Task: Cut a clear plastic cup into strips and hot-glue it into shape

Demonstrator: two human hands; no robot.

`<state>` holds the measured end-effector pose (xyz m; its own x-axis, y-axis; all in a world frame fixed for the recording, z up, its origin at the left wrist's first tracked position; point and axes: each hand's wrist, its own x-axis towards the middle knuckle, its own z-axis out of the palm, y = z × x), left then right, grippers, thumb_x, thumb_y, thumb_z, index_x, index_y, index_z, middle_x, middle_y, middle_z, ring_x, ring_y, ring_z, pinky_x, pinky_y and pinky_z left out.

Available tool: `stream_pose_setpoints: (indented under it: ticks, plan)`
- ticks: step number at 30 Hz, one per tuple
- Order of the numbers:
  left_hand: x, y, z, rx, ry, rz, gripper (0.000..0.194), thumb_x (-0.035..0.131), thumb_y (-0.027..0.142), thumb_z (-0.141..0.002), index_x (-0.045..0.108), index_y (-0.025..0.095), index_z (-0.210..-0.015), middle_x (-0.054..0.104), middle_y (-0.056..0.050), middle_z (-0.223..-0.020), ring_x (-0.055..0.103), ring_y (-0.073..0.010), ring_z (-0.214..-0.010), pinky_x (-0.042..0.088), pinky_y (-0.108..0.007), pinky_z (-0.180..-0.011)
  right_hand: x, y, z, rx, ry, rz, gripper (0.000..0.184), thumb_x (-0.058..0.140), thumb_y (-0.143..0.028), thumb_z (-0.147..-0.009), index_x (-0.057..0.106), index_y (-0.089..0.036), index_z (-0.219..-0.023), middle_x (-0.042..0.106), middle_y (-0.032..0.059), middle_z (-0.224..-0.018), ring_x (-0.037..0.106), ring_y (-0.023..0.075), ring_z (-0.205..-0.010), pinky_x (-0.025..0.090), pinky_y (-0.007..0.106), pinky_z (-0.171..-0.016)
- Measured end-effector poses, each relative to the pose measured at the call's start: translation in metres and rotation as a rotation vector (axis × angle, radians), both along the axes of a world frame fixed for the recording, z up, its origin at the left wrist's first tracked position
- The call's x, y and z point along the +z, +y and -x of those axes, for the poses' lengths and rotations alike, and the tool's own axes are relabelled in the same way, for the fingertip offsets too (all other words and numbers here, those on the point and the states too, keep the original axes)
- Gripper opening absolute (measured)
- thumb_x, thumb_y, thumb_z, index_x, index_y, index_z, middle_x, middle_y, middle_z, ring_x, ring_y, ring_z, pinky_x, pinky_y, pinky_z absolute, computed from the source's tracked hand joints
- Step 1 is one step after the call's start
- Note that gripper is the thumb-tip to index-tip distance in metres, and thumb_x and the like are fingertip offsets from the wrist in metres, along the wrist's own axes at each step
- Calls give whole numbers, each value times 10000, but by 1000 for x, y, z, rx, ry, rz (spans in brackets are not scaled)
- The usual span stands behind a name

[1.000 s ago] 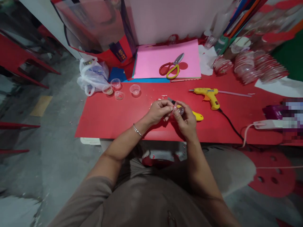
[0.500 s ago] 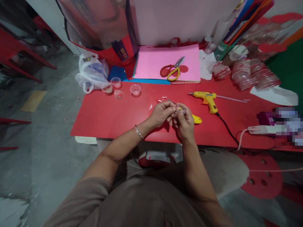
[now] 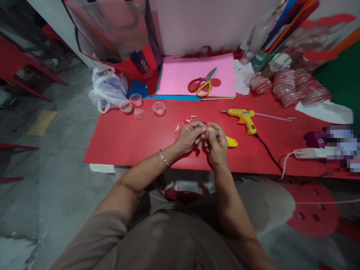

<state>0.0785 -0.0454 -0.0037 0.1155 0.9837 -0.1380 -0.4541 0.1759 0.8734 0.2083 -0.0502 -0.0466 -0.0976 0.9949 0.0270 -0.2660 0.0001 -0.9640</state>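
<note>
My left hand and my right hand meet over the front part of the red table. Between them is a small clear plastic cup, with something yellowish showing in or through it. My right fingers wrap round the cup, while my left thumb and fingertips pinch at its left edge. Fingers cover much of the cup. A yellow-handled tool, perhaps a cutter, lies partly hidden beneath my hands. White and red scraps are scattered just beyond my left hand.
A yellow glue gun with a glue stick lies to the right, its cord trailing off the front edge. Scissors rest on pink paper. Clear cups and a plastic bag stand left; stacked lids sit at the back right.
The view has shifted slightly, so the table things appear a little further left. My fingers have moved slightly about the cup, which both hands still hold.
</note>
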Motion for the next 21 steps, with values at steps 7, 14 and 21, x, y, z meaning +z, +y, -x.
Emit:
stream_pose_setpoints:
  ticks: [7, 14, 21]
  plan:
    - [5, 0, 10, -127, -36, 4, 325, 808, 442, -798, 647, 160, -792, 556, 68, -561, 384, -37, -348, 320, -200, -321, 1, 3, -5, 44, -41, 22, 479, 658, -659, -950, 599, -314, -1278, 534, -75, -715, 359, 64, -443, 285, 199, -383]
    - [5, 4, 16, -155, -39, 73, 360, 877, 408, -687, 614, 167, -736, 565, 67, -537, 357, -26, -340, 264, -194, -327, 5, 1, -4, 53, -16, -4, 422, 716, -582, -940, 664, -294, -1245, 496, -84, -678, 366, 66, -452, 311, 212, -410]
    - [3, 7, 22, -125, 94, 55, 337, 843, 380, -702, 567, 188, -679, 471, 87, -462, 324, -33, -351, 246, -203, -378, 9, -4, -2, -119, -251, -190, 360, 709, -520, -962, 707, -283, -1233, 678, -9, -925, 583, 113, -682, 498, 264, -633]
